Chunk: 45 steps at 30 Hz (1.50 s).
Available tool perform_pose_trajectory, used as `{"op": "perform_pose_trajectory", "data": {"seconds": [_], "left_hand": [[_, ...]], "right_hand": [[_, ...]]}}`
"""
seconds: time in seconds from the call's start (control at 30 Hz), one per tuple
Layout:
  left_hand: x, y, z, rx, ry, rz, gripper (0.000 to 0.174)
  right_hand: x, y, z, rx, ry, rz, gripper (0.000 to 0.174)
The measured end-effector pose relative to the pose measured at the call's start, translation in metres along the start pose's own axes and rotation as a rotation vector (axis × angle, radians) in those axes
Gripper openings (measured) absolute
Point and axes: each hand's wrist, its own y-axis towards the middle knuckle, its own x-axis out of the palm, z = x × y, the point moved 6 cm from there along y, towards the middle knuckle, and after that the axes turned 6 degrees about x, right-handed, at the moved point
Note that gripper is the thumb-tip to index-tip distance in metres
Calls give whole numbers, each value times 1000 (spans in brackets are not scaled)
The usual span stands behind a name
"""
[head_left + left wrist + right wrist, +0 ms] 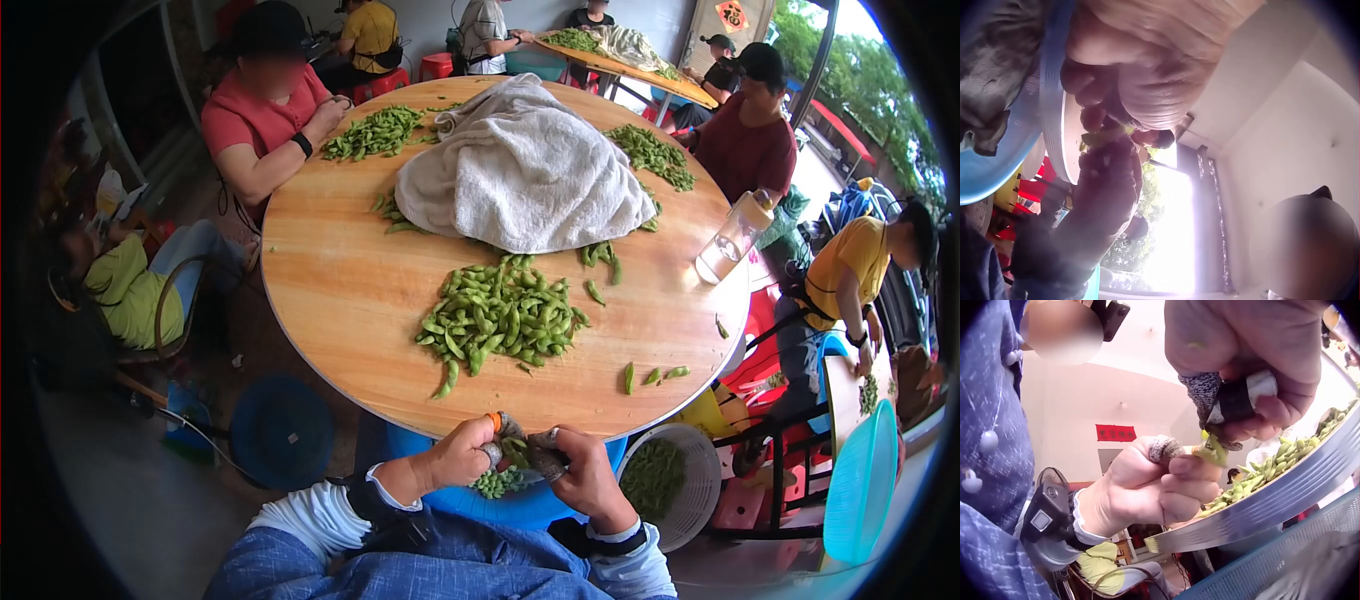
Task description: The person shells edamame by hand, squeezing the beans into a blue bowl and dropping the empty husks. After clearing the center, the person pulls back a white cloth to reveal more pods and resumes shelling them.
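Where my hands meet: bottom centre of the head view, just under the near table edge.
Left hand (1147,487): clenched, fingers curled in, pinching one end of the edamame pod (1213,449) between the thumb and a fingertip capped by a knit guard (1163,449).
Right hand (1247,356): gripping the pod's other end from above, with a taped guard (1235,403) of grey knit and black-and-white wrap on the pinching digits.
Pod, look: short, bright yellow-green, faintly glossy.
Pod, place: centre of the right wrist view, held in the air between both hands, directly over the blue basin (540,505).
Basin: loose pods (493,484) heaped inside, just below my fingers.
Table: round wooden table (330,300) carrying a pile of pods (500,315) at its near middle, with a grey cloth (520,170) bunched behind that.
Hidden: my fingers cover most of the pod, so I cannot tell whether it is split. It is only a speck in the head view, and dark and blurred against the bright window in the left wrist view. My arms cut off the basin, and what lies under the cloth does not show.
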Motion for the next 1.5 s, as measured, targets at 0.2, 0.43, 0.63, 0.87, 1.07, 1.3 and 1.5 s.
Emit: {"op": "perform_pose_trajectory", "data": {"seconds": [0.2,0.43,0.63,0.87,1.07,1.3,1.5], "left_hand": [[28,-8,12,174,612,-304,26],[39,-14,-4,372,757,-406,21],[30,-11,5,326,715,-284,23],[-8,-3,51,215,542,-91,17],[-100,49,131,341,720,409,10],[-164,175,213,571,1662,602,18],[-176,248,213,609,2089,541,15]], "right_hand": [[-71,-8,16,40,-91,428,14],[-137,1,0,16,-371,661,24],[-136,97,-15,-279,463,682,21],[-123,193,45,-367,734,980,10],[-124,196,76,-323,710,1020,12],[-112,201,74,-263,700,946,16],[-110,205,77,-264,707,907,15]]}}
